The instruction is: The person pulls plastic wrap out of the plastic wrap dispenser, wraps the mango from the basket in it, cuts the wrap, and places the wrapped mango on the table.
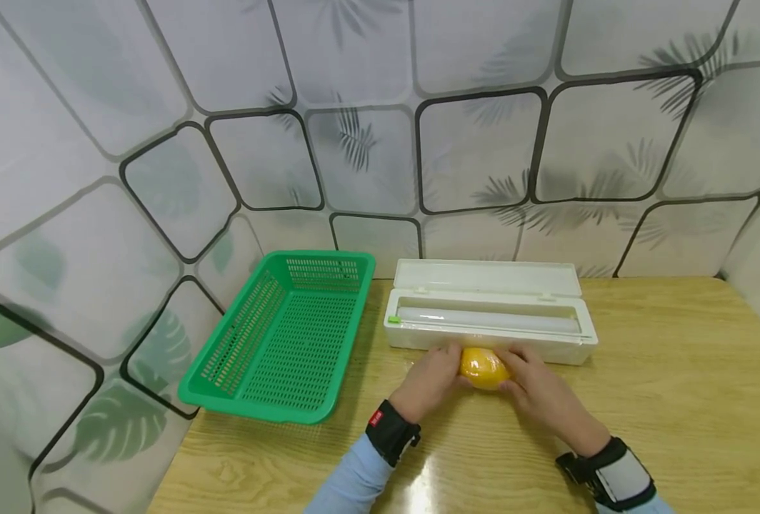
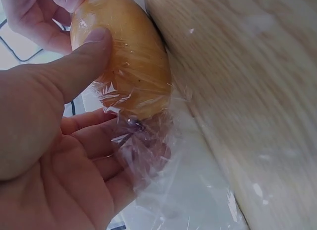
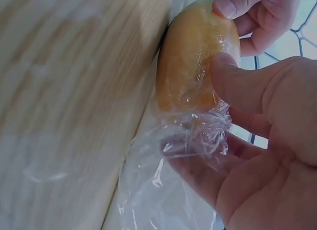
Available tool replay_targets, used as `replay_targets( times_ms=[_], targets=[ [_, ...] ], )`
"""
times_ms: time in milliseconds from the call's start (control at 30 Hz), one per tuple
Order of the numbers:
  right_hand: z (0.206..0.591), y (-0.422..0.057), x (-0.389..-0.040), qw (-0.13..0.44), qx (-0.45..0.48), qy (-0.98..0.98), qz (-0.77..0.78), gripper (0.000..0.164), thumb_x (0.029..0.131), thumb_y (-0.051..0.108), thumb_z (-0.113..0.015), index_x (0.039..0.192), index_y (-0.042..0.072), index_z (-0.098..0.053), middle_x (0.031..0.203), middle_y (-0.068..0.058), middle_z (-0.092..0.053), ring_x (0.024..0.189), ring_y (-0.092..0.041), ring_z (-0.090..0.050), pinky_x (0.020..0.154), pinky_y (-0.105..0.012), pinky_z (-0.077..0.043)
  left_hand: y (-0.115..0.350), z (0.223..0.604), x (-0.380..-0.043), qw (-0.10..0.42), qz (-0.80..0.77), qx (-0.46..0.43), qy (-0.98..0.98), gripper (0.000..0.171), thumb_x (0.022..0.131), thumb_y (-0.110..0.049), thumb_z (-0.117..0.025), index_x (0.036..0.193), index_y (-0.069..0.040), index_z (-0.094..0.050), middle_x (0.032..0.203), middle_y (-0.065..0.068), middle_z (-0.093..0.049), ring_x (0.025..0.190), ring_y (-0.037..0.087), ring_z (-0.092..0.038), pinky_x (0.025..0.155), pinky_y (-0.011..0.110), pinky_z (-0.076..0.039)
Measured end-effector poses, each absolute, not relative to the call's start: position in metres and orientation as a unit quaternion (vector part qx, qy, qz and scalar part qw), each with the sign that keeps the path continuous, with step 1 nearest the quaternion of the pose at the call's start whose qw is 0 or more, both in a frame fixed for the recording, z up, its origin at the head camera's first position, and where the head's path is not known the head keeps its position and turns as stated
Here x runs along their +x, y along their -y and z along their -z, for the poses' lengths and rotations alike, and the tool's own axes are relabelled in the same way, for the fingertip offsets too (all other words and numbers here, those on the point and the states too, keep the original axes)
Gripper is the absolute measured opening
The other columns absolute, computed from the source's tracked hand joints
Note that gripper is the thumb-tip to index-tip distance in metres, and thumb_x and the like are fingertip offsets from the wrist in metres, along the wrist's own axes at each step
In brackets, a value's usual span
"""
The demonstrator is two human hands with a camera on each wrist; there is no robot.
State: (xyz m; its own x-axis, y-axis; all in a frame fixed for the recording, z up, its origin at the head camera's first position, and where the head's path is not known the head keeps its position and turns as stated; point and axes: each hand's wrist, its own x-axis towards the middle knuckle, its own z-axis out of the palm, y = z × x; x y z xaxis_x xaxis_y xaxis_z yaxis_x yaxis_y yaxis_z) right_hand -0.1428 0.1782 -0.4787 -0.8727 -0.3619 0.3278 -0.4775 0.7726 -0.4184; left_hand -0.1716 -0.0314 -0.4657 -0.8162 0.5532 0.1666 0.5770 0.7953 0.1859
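A yellow, oval, mango-like fruit (image 1: 483, 368) is held between the two hands, close in front of the white cling film box. Clear cling film (image 2: 148, 155) covers its skin, bunched and crinkled at both ends. On the fruit's left end, the left hand (image 1: 431, 380) presses its thumb, with fingers behind the loose film. My right hand (image 1: 542, 391) grips the other end likewise, its thumb (image 3: 229, 81) lying on the wrapped side. Loose film (image 3: 163, 175) spreads over the fingers and toward the box in the right wrist view.
The cling film box (image 1: 492, 341) stands with its lid (image 1: 488, 277) raised and a film roll (image 1: 489, 319) inside. To the left sits a green plastic basket (image 1: 348, 350) with nothing in it. Wood-grained table (image 1: 676, 385) extends to the right; a patterned curtain-like backdrop (image 1: 367, 164) rises behind.
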Motion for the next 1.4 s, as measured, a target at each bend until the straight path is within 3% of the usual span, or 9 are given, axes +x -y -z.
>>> replay_targets(
  times_ms=[333, 533, 833, 1133, 1400],
  targets=[
    [0.477, -0.183, -0.146, 0.128, 0.207, 0.930, -0.274, 0.047, 0.082, 0.005, -0.078, 0.123, -0.006, -0.058, 0.118, -0.022, -0.063, 0.108, -0.037, -0.062, 0.091, -0.053, -0.050, 0.027, 0.466, -0.169, 0.121, 0.058, -0.281, 0.950, 0.039, 0.083, -0.044, -0.076, 0.096, -0.012, -0.058, 0.083, 0.003, -0.068, 0.082, 0.018, -0.065, 0.061, 0.027, -0.052],
    [0.475, -0.186, -0.145, 0.117, 0.200, 0.933, -0.277, 0.048, 0.083, 0.008, -0.078, 0.124, -0.009, -0.059, 0.121, -0.026, -0.063, 0.110, -0.042, -0.061, 0.092, -0.055, -0.049, 0.027, 0.465, -0.168, 0.119, 0.055, -0.277, 0.952, 0.038, 0.084, -0.046, -0.073, 0.097, -0.012, -0.059, 0.082, 0.003, -0.068, 0.082, 0.019, -0.065, 0.059, 0.028, -0.052],
    [0.472, -0.186, -0.145, 0.096, 0.205, 0.934, -0.278, 0.048, 0.085, 0.010, -0.076, 0.126, -0.011, -0.059, 0.123, -0.027, -0.063, 0.112, -0.044, -0.060, 0.094, -0.057, -0.048, 0.027, 0.469, -0.167, 0.147, 0.024, -0.286, 0.946, 0.040, 0.086, -0.047, -0.072, 0.103, -0.013, -0.061, 0.088, 0.002, -0.070, 0.085, 0.018, -0.064, 0.065, 0.026, -0.053],
    [0.471, -0.192, -0.145, 0.098, 0.239, 0.924, -0.281, 0.046, 0.089, 0.007, -0.072, 0.127, -0.014, -0.057, 0.123, -0.029, -0.063, 0.112, -0.044, -0.061, 0.093, -0.056, -0.049, 0.028, 0.473, -0.163, 0.137, 0.024, -0.270, 0.953, 0.045, 0.090, -0.045, -0.071, 0.118, -0.012, -0.059, 0.103, 0.005, -0.068, 0.096, 0.021, -0.064, 0.075, 0.031, -0.054],
    [0.470, -0.194, -0.142, 0.093, 0.246, 0.924, -0.277, 0.038, 0.090, 0.006, -0.071, 0.123, -0.009, -0.061, 0.122, -0.025, -0.064, 0.111, -0.041, -0.062, 0.092, -0.054, -0.050, 0.028, 0.470, -0.159, 0.145, 0.015, -0.263, 0.954, 0.045, 0.090, -0.046, -0.070, 0.120, -0.013, -0.060, 0.108, 0.007, -0.064, 0.098, 0.023, -0.062, 0.077, 0.033, -0.054]
  ],
)
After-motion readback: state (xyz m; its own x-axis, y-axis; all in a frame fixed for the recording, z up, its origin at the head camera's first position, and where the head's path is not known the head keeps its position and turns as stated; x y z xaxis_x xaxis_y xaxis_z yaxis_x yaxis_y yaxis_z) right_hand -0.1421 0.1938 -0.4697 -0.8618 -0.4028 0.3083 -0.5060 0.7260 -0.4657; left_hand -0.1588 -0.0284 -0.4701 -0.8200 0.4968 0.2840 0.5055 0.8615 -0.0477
